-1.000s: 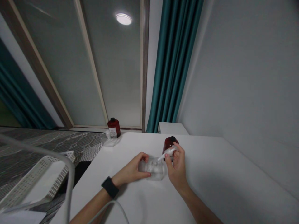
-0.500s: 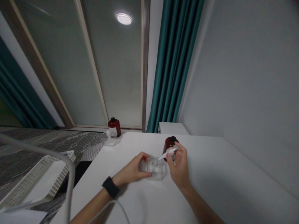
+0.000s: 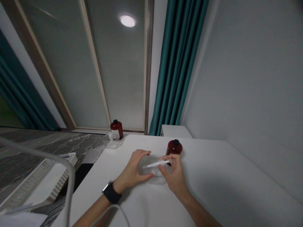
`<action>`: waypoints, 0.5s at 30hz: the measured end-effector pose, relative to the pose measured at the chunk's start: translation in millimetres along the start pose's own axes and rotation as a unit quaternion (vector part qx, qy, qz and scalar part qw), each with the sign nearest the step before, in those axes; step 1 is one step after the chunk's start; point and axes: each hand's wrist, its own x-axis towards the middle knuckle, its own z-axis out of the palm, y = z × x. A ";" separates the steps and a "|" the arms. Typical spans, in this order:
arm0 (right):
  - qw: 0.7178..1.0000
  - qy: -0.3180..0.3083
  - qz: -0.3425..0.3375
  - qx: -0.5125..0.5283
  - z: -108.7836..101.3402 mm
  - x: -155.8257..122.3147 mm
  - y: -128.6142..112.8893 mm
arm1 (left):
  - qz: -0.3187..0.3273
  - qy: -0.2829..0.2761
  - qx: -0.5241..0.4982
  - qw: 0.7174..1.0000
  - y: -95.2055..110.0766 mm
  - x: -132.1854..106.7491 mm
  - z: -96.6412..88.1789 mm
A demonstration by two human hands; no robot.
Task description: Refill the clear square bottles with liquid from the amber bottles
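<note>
My right hand (image 3: 174, 176) pinches a slim white pump head (image 3: 155, 164) between thumb and fingers. The pump head lies nearly level, its narrow end pointing left over a clear plastic tray (image 3: 158, 181) on the white table. My left hand (image 3: 133, 168) is at the tray's left side, thumb and fingers spread wide in a C shape; whether the thumb touches the tray is hard to tell. Just behind my right hand stands a dark red bottle (image 3: 174, 147) with a black cap, its lower part hidden by the hand.
A second dark red bottle (image 3: 116, 128) stands at the table's far left corner beside another clear tray (image 3: 114, 144) with a whitish piece on it. A white perforated basket (image 3: 26, 183) is left of the table (image 3: 213, 170). Grey cable (image 3: 70, 189) crosses the left foreground.
My right hand has moved left and down, bringing the pump head over the tray and turning it more level. My left hand's fingers have spread wider and risen slightly.
</note>
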 end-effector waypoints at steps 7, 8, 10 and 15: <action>1.000 -0.014 0.013 -0.007 8.6 -7.3 -2.3 | 0.112 0.029 0.109 0.987 12.5 2.5 2.0; 1.000 -0.017 0.013 -0.004 9.4 -7.8 -3.1 | 0.117 0.029 0.114 0.986 13.3 2.8 3.1; 1.000 -0.022 0.011 0.004 10.5 -8.4 -4.1 | 0.128 0.035 0.123 0.983 14.7 3.1 5.2; 0.999 -0.043 0.014 -0.012 9.2 -8.7 -3.3 | 0.141 0.061 0.125 0.980 15.4 2.7 7.1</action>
